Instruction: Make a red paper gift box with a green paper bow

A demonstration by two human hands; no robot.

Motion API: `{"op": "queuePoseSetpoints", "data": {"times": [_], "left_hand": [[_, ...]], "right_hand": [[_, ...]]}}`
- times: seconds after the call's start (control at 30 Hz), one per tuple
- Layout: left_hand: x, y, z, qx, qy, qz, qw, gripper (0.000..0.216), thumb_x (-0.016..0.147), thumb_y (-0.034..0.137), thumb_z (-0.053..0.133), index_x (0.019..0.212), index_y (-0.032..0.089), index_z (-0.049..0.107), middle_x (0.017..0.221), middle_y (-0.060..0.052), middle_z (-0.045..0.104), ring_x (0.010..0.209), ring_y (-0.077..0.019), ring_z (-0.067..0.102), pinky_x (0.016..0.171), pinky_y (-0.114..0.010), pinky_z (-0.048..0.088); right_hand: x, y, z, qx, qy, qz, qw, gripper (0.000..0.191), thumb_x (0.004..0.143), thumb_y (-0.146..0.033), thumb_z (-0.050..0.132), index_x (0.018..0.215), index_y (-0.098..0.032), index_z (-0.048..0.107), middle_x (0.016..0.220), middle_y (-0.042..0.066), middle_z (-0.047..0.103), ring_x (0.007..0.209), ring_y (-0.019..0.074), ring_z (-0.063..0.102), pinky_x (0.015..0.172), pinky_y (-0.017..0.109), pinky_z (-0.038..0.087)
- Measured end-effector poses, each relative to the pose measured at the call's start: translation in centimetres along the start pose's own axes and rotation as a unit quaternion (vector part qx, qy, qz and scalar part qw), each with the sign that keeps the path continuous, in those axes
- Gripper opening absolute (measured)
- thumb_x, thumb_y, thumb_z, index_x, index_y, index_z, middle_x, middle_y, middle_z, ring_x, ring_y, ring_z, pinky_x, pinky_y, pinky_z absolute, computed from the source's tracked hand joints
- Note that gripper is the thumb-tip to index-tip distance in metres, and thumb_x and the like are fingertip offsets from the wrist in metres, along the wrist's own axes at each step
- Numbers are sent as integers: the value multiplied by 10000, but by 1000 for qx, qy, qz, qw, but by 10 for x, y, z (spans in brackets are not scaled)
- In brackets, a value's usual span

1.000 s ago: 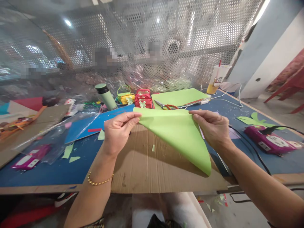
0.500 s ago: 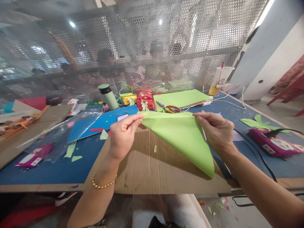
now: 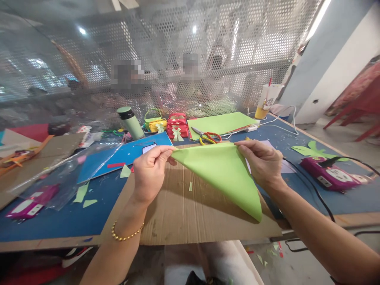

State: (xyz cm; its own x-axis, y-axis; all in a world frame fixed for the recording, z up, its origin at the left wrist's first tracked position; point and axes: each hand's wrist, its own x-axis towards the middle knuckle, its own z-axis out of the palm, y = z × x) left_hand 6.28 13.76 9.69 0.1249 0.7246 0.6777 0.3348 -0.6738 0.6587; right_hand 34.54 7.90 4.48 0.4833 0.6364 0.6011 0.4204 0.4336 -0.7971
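Note:
A sheet of light green paper (image 3: 219, 170) is stretched between my two hands, above a piece of brown cardboard (image 3: 178, 217). Its top edge runs straight across, and its lower part curves down to a rounded tip at the right. My left hand (image 3: 152, 170) pinches the left corner between thumb and fingers; a gold bead bracelet (image 3: 126, 237) circles that wrist. The upper right end is gripped by my right hand (image 3: 263, 162). A small green scrap (image 3: 190, 186) lies on the cardboard under the sheet.
Scissors (image 3: 208, 136) with orange and yellow handles lie behind the sheet, by a green paper stack (image 3: 225, 123). Small red (image 3: 177, 128) and yellow bags, a green bottle (image 3: 130, 122) and a drink cup (image 3: 267, 101) stand farther back. Purple power strips (image 3: 331, 174) sit at both sides.
The whole view has shifted slightly, so things appear a little farther left. Both hands keep hold of the green paper, whose upper folded strip looks narrower now.

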Motion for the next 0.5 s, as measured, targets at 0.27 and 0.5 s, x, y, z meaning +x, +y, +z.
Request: {"op": "queuePoseSetpoints", "data": {"times": [0.27, 0.5], "left_hand": [[4, -6, -6, 62, 35, 80, 994, 137, 966, 325, 739, 852, 298, 809, 1000, -45, 720, 1007, -244, 684, 913, -362, 546], [1, -11, -8, 83, -8, 37, 996, 205, 1004, 412, 666, 935, 273, 801, 950, -32, 800, 960, -249, 714, 886, -387, 551]], "right_hand": [[-1, -9, 4, -16, -1, -10, 1000, 156, 859, -397, 734, 856, -298, 854, 867, 18, 844, 775, 209, 740, 728, 340, 588], [1, -6, 2, -31, -23, -19, 999, 177, 912, -401, 709, 865, -285, 833, 833, 6, 806, 721, 180, 676, 696, 314, 537]]}}
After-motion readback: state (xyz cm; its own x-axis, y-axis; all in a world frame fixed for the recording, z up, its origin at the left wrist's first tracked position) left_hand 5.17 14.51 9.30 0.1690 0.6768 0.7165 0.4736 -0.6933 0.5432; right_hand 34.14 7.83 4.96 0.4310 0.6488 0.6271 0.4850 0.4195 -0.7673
